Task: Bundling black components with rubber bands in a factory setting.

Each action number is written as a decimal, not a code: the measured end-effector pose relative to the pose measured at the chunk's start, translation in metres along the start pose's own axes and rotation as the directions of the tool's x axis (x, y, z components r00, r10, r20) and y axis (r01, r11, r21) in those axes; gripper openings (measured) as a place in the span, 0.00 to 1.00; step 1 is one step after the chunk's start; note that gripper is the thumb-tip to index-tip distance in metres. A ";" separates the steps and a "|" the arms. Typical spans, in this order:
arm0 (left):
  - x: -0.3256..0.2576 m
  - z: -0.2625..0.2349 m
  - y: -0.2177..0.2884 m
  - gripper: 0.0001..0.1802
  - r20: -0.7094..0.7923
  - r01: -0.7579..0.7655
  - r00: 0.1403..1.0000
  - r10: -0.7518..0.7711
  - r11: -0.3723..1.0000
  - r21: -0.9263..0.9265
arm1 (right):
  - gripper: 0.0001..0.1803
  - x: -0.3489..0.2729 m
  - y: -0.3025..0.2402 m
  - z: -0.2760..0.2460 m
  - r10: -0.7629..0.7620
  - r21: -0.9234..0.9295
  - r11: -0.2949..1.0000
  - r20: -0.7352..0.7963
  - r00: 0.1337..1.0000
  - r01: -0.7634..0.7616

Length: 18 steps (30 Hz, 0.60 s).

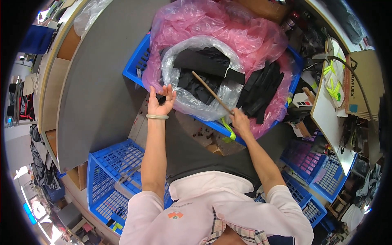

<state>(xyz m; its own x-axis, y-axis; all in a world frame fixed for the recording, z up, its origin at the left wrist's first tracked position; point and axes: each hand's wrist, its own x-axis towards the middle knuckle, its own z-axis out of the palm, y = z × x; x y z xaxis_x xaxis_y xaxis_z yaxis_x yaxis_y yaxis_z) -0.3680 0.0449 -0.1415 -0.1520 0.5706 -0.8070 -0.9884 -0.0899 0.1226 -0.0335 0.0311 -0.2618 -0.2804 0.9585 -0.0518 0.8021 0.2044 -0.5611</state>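
Right hand [240, 121] grips stick [212, 93]; left hand [160, 102] seemingly cups something dark.

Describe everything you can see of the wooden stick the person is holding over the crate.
The wooden stick is thin, straight, light brown and looks like plain bare wood. The right hand holds its lower end; the grip looks closed around it. It slants up and to the left, its free end over the clear plastic bag of flat black pieces. Whether the tip touches them cannot be told. The left hand is apart from it.
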 end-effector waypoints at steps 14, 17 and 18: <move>-0.034 0.012 0.014 0.25 0.143 -0.231 0.965 0.220 0.970 0.071 | 0.19 -0.065 -0.122 -0.115 -0.262 0.495 0.846 0.066 0.963 0.197; -0.037 0.012 0.007 0.27 0.217 -0.401 0.906 0.363 0.901 0.167 | 0.20 -0.066 -0.131 -0.120 -0.257 0.444 0.874 0.078 0.963 0.197; -0.041 0.008 -0.004 0.27 0.299 -0.515 0.849 0.436 0.810 0.281 | 0.20 -0.067 -0.139 -0.116 -0.270 0.463 0.858 0.035 0.962 0.224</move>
<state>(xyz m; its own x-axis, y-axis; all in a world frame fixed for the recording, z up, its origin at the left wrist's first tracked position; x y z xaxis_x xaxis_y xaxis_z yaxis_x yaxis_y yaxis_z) -0.3579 0.0280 -0.1041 -0.5612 0.6888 -0.4589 -0.7227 -0.1375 0.6773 -0.0655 -0.0384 -0.0843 -0.5052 0.8599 0.0729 0.3811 0.2981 -0.8752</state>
